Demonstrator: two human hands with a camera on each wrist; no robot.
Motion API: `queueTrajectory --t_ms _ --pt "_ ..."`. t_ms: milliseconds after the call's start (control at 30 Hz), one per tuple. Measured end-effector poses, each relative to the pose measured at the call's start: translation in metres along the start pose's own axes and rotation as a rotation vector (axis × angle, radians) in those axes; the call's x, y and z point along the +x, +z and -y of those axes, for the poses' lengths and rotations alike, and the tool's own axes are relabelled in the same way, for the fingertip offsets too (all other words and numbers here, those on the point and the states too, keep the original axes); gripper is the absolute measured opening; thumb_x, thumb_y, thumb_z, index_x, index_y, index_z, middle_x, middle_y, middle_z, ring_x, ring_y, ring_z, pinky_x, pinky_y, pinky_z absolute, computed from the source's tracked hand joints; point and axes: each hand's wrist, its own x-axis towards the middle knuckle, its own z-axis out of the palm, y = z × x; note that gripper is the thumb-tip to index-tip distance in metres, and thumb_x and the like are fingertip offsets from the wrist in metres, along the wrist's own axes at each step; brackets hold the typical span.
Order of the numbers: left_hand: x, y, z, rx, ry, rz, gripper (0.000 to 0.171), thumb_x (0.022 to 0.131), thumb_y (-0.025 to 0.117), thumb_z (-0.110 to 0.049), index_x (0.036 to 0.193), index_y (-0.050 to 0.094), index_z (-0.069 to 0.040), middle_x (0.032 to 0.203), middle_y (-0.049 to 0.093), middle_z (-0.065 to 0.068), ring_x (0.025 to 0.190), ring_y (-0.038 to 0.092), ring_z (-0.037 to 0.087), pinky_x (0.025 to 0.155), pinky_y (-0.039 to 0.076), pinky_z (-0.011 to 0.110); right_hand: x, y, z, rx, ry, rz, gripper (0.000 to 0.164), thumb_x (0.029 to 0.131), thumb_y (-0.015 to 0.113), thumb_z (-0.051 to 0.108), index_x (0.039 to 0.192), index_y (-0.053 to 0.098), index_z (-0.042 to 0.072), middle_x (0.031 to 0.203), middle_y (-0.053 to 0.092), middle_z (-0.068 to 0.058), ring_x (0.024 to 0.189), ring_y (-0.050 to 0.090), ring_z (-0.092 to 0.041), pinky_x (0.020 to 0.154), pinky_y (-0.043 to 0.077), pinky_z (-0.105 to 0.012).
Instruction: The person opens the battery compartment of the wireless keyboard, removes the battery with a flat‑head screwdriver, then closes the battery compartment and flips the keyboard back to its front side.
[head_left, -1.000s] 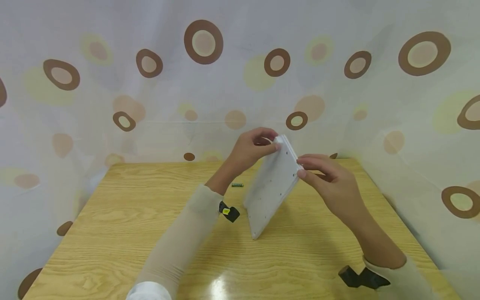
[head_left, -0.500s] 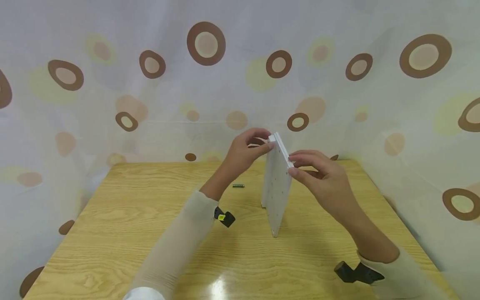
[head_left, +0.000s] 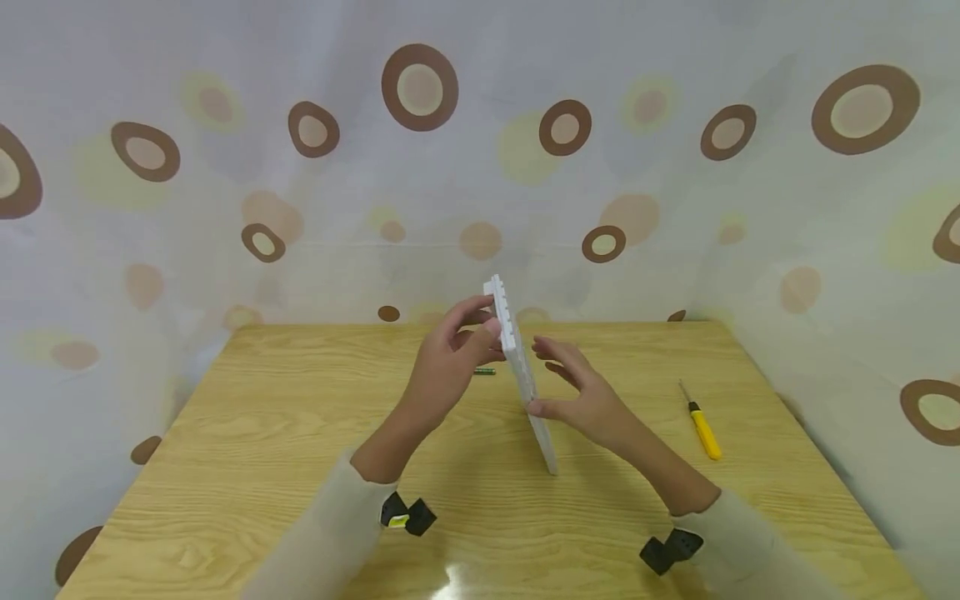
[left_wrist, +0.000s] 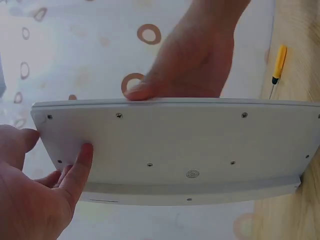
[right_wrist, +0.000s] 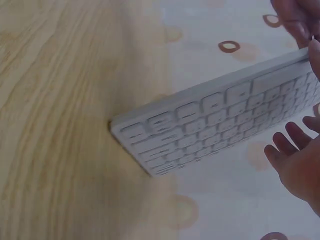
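Note:
A thin white keyboard (head_left: pixel 542 437) stands on one short end on the wooden table, slightly tilted. My left hand (head_left: pixel 442 367) grips its upper end, thumb on one side and fingers on the other. The left wrist view shows its back (left_wrist: pixel 200 142) with several small screws and a round mark. In the right wrist view its keys (right_wrist: pixel 215 117) face my right hand (right_wrist: pixel 300 165). That right hand (head_left: pixel 588 400) has its fingers spread apart from the keys, and only its thumb touches the near long edge.
A screwdriver (head_left: pixel 702 429) with a yellow and black handle lies on the right of the table (head_left: pixel 247 433). A small green battery (head_left: pixel 485 372) lies behind the left hand, partly hidden. A circle-patterned sheet (head_left: pixel 480 167) hangs behind the table.
The keyboard has turned so that its keys face right, and its top has swung left with my left hand. My right hand has released the upper end and moved lower, uncovering the screwdriver.

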Motion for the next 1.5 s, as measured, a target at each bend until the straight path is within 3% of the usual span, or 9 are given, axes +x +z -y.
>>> queueTrajectory --t_ms 100,200,433,700,867,1000,1267,1500 --pt "-0.010 -0.011 0.005 -0.033 -0.031 -0.051 0.040 0.104 0.057 -0.024 0.142 0.053 -0.012 0.125 0.058 0.013 0.104 0.067 0.021 0.093 0.056 0.038 0.003 0.006 -0.021 -0.031 0.075 0.089 0.098 0.084 0.080 0.046 0.161 0.021 0.029 0.164 0.021 -0.004 0.151 0.018 -0.038 0.113 0.020 -0.072" --pt "-0.019 -0.023 0.008 -0.055 -0.064 -0.088 0.040 0.104 0.055 -0.022 0.142 0.053 -0.009 0.126 0.057 0.013 0.104 0.066 0.022 0.093 0.056 0.038 0.004 0.010 -0.039 -0.057 0.125 0.163 0.112 0.078 0.080 0.059 0.163 0.014 0.028 0.167 0.011 -0.007 0.153 0.009 -0.044 0.109 0.018 -0.078" --pt "-0.048 -0.058 0.015 -0.064 -0.146 -0.132 0.044 0.106 0.052 -0.025 0.146 0.049 -0.006 0.139 0.055 0.014 0.111 0.064 0.020 0.095 0.055 0.034 0.007 0.019 -0.066 -0.139 0.182 0.274 0.132 0.071 0.082 0.066 0.163 0.005 0.010 0.167 0.003 -0.019 0.153 0.005 -0.046 0.114 0.017 -0.072" --pt "-0.069 -0.090 0.025 -0.054 -0.242 -0.145 0.047 0.105 0.056 -0.023 0.145 0.048 0.000 0.133 0.060 0.010 0.108 0.066 0.016 0.092 0.055 0.030 0.005 0.016 -0.071 -0.313 0.218 0.332 0.128 0.074 0.086 0.048 0.161 0.004 0.001 0.167 0.001 -0.024 0.153 0.002 -0.046 0.118 0.015 -0.065" --pt "-0.075 -0.101 0.027 -0.028 -0.264 -0.131 0.050 0.103 0.060 -0.024 0.144 0.049 0.001 0.135 0.059 0.013 0.112 0.065 0.017 0.094 0.054 0.030 0.009 0.016 -0.074 -0.373 0.207 0.346 0.131 0.072 0.088 0.049 0.160 0.005 -0.003 0.165 0.003 -0.026 0.152 0.005 -0.047 0.118 0.018 -0.065" --pt "-0.082 -0.113 0.035 0.023 -0.331 -0.130 0.048 0.103 0.060 -0.021 0.144 0.050 0.002 0.138 0.058 0.018 0.113 0.066 0.016 0.094 0.054 0.029 0.012 0.016 -0.073 -0.418 0.210 0.348 0.132 0.071 0.087 0.052 0.159 0.007 -0.005 0.165 0.006 -0.027 0.152 0.007 -0.046 0.118 0.019 -0.064" --pt "-0.096 -0.134 0.067 0.130 -0.503 -0.068 0.048 0.101 0.060 -0.009 0.142 0.048 0.011 0.133 0.060 0.027 0.112 0.069 0.024 0.091 0.056 0.032 0.016 0.011 -0.075 -0.612 0.210 0.361 0.135 0.068 0.085 0.063 0.159 0.012 -0.005 0.165 0.012 -0.024 0.152 0.013 -0.042 0.119 0.024 -0.057" --pt "-0.101 -0.139 0.096 0.211 -0.594 -0.092 0.042 0.097 0.062 -0.002 0.135 0.054 0.013 0.127 0.065 0.025 0.108 0.069 0.024 0.088 0.058 0.033 0.019 0.012 -0.072 -0.712 0.174 0.395 0.134 0.069 0.083 0.067 0.158 0.016 -0.007 0.164 0.017 -0.025 0.151 0.017 -0.042 0.120 0.025 -0.055"
